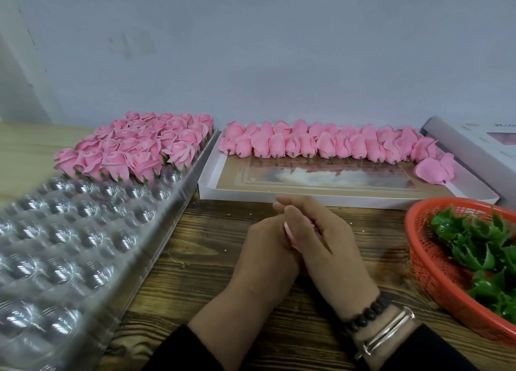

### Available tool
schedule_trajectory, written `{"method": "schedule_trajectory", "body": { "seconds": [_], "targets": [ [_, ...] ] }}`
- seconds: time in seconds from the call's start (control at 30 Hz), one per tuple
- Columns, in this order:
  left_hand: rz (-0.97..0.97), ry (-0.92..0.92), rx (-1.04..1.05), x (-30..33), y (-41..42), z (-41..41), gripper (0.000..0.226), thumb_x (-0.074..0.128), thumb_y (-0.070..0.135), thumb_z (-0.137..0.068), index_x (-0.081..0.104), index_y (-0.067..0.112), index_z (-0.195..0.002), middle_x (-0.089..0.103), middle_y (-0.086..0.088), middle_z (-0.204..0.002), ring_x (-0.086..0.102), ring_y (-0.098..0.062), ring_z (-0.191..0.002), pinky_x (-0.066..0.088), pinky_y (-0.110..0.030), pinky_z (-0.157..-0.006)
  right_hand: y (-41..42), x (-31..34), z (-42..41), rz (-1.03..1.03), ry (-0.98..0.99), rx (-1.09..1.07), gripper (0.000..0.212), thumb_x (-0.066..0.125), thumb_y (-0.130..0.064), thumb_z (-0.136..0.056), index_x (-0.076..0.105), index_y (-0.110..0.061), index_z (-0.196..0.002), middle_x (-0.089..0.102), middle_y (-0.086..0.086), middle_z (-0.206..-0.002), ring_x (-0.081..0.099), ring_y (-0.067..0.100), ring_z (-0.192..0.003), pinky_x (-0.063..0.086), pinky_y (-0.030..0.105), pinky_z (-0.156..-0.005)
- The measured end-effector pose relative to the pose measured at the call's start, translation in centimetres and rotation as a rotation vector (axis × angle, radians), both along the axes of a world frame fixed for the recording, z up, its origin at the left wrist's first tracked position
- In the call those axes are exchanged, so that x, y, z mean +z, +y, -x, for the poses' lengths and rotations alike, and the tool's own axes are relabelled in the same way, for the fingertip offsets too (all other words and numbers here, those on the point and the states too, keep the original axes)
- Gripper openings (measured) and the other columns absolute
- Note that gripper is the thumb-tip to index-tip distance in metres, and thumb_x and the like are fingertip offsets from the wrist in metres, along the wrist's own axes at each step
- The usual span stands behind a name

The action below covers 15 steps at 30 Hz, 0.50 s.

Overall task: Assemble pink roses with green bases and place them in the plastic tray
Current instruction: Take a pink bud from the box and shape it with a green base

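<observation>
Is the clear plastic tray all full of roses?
No. Roses fill only the far end of the tray; its near cups sit empty.

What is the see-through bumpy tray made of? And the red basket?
The tray looks like thin clear plastic: it is glossy and its round cups catch bright glints. The red basket looks like moulded plastic too, matte, with a fine mesh of small holes.

A plain pale wall (pixel 279 49) stood behind a brown wooden table (pixel 212 259) with dark stripes in the wood. The far left part of the table looked lighter. The light was soft.
</observation>
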<state>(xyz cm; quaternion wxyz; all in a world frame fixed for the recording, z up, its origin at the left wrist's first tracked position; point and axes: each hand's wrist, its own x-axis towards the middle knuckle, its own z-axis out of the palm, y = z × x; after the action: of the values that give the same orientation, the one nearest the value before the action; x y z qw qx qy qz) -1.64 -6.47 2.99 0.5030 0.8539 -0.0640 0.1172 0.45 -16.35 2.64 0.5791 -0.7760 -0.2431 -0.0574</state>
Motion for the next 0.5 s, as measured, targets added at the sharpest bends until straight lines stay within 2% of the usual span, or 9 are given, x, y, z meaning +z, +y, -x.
{"method": "schedule_trajectory", "body": {
  "seconds": [0.07, 0.13, 0.23, 0.3, 0.33, 0.43, 0.5],
  "targets": [
    [-0.048, -0.020, 0.017, -0.2, -0.4, 0.0, 0.026, 0.056, 0.014, -0.090, 0.061, 0.031, -0.071, 0.064, 0.009, -0.075, 0.061, 0.002, -0.072, 0.047, -0.010, -0.061, 0.3, -0.1, 0.1, 0.007, -0.015, -0.042, 0.037, 0.034, -0.063, -0.077, 0.061, -0.042, -0.090, 0.068, -0.018, -0.088, 0.061, -0.006, -0.088, 0.048, 0.014, -0.075],
    [-0.008, -0.007, 0.017, -0.2, -0.8, 0.1, 0.031, 0.056, 0.012, -0.090, 0.056, 0.034, -0.068, 0.062, 0.010, -0.076, 0.059, 0.006, -0.073, 0.044, -0.005, -0.060, 0.4, -0.2, 0.0, 0.033, -0.027, -0.078, 0.038, 0.036, -0.059, -0.079, 0.065, -0.035, -0.085, 0.069, -0.014, -0.082, 0.062, -0.003, -0.082, 0.049, 0.019, -0.074],
    [0.163, 0.123, -0.050, 0.0, -1.2, 0.1, 0.015, 0.059, 0.005, -0.086, 0.062, 0.019, -0.082, 0.065, 0.004, -0.083, 0.061, 0.002, -0.075, 0.045, -0.006, -0.062, -0.1, 0.1, -0.6, 0.105, 0.006, -0.051, 0.034, 0.041, -0.046, -0.082, 0.069, -0.029, -0.090, 0.067, -0.021, -0.079, 0.060, -0.004, -0.081, 0.047, 0.022, -0.078],
    [0.171, 0.228, -0.116, 0.3, -0.8, -0.1, 0.019, 0.060, -0.001, -0.081, 0.062, 0.017, -0.078, 0.063, 0.003, -0.072, 0.060, -0.002, -0.062, 0.047, -0.014, -0.055, -0.5, 0.4, -0.8, 0.151, 0.039, 0.054, 0.031, 0.043, -0.039, -0.083, 0.070, -0.031, -0.094, 0.066, -0.026, -0.086, 0.060, -0.006, -0.085, 0.046, 0.019, -0.080],
    [0.145, 0.276, -0.150, 0.4, -0.5, -0.1, 0.021, 0.060, -0.002, -0.081, 0.060, 0.017, -0.074, 0.061, 0.003, -0.068, 0.058, -0.005, -0.058, 0.047, -0.018, -0.052, -0.6, 0.5, -0.7, 0.171, 0.056, 0.119, 0.029, 0.044, -0.037, -0.084, 0.070, -0.032, -0.095, 0.068, -0.022, -0.090, 0.063, -0.003, -0.082, 0.048, 0.019, -0.077],
    [0.132, 0.359, -0.203, 0.9, -0.1, 0.2, 0.025, 0.055, 0.000, -0.086, 0.056, 0.013, -0.064, 0.056, -0.001, -0.056, 0.053, -0.015, -0.053, 0.044, -0.025, -0.052, -0.7, 0.8, -0.2, 0.199, 0.130, 0.252, 0.026, 0.043, -0.039, -0.084, 0.065, -0.042, -0.098, 0.072, -0.004, -0.080, 0.062, 0.012, -0.046, 0.046, 0.020, -0.044],
    [0.137, 0.336, -0.196, 0.9, -0.1, 0.5, 0.027, 0.053, 0.003, -0.088, 0.055, 0.015, -0.064, 0.053, 0.005, -0.046, 0.049, -0.011, -0.045, 0.041, -0.021, -0.047, -0.8, 0.9, -0.1, 0.175, 0.136, 0.264, 0.024, 0.046, -0.036, -0.085, 0.063, -0.043, -0.100, 0.072, 0.000, -0.083, 0.063, 0.010, -0.048, 0.047, 0.019, -0.043]
  ]
}}
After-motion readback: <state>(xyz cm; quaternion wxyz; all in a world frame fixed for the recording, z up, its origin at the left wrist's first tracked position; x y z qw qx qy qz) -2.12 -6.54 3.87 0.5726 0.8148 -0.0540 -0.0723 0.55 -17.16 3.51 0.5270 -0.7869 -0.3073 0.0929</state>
